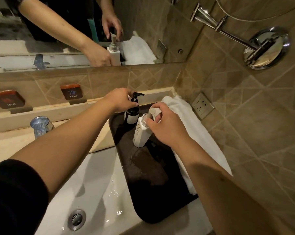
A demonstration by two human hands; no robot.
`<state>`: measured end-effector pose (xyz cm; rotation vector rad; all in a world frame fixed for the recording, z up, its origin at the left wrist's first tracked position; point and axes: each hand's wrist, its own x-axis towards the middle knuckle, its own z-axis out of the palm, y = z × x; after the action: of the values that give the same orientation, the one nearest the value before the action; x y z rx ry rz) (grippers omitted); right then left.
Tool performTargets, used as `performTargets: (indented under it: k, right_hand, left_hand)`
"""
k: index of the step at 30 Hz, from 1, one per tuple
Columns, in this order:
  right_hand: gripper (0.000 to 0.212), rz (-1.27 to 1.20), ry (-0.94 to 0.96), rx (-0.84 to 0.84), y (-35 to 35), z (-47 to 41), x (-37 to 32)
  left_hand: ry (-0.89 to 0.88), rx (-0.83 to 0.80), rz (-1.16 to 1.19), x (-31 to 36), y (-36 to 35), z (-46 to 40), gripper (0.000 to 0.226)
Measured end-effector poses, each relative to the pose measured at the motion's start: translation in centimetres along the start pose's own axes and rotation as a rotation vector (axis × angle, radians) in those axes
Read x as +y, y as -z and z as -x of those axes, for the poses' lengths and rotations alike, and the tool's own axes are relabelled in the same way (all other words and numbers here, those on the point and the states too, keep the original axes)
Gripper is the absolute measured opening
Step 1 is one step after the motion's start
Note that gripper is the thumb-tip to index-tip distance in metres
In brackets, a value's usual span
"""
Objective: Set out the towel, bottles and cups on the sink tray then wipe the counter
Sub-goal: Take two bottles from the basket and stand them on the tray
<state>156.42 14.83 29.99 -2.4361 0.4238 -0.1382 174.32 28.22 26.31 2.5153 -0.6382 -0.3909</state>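
A dark tray (pixel 153 180) lies on the counter to the right of the white sink (pixel 96 187). Along the tray's right side lies a folded white towel (pixel 192 126). A black pump bottle (pixel 132 114) stands at the tray's far end, and my left hand (pixel 121 100) grips its neck just under the pump. Beside it stands a white square pump bottle (pixel 140 134), tilted a little. My right hand (pixel 167 126) holds its silver pump head. No cups are visible.
A chrome tap (pixel 40 126) stands left of the tray behind the basin, whose drain (pixel 76 219) is near the front. HOT (pixel 7 99) and COLD (pixel 71 91) signs sit on the ledge. A wall socket (pixel 202 106) and a chrome mirror arm (pixel 265 48) are on the right wall.
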Motion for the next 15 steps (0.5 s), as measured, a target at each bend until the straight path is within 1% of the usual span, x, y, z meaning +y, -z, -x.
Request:
performTargets:
  k: [3, 6, 9, 12, 15]
  right_hand:
    - [0.054, -0.014, -0.036, -0.014, 0.8, 1.2, 0.4]
    - [0.057, 0.005, -0.079, -0.037, 1.8, 3.1, 1.1]
    - [0.044, 0.038, -0.131, -0.062, 2.9, 5.7, 2.1]
    - [0.032, 0.083, -0.163, -0.071, 4.0, 9.1, 3.4]
    - [0.030, 0.133, -0.157, -0.065, 5.4, 13.8, 4.7]
  left_hand:
    - [-0.005, 0.043, -0.005, -0.3, -0.1, 1.7, 0.046]
    - [-0.029, 0.047, 0.034, -0.1, -0.4, 5.2, 0.036]
    - [-0.084, -0.046, 0.053, 0.8, -0.9, 10.0, 0.027]
    - [-0.137, -0.132, 0.007, 2.4, -1.6, 14.9, 0.020]
    - [-0.200, -0.203, -0.031, 4.5, -2.7, 19.0, 0.022]
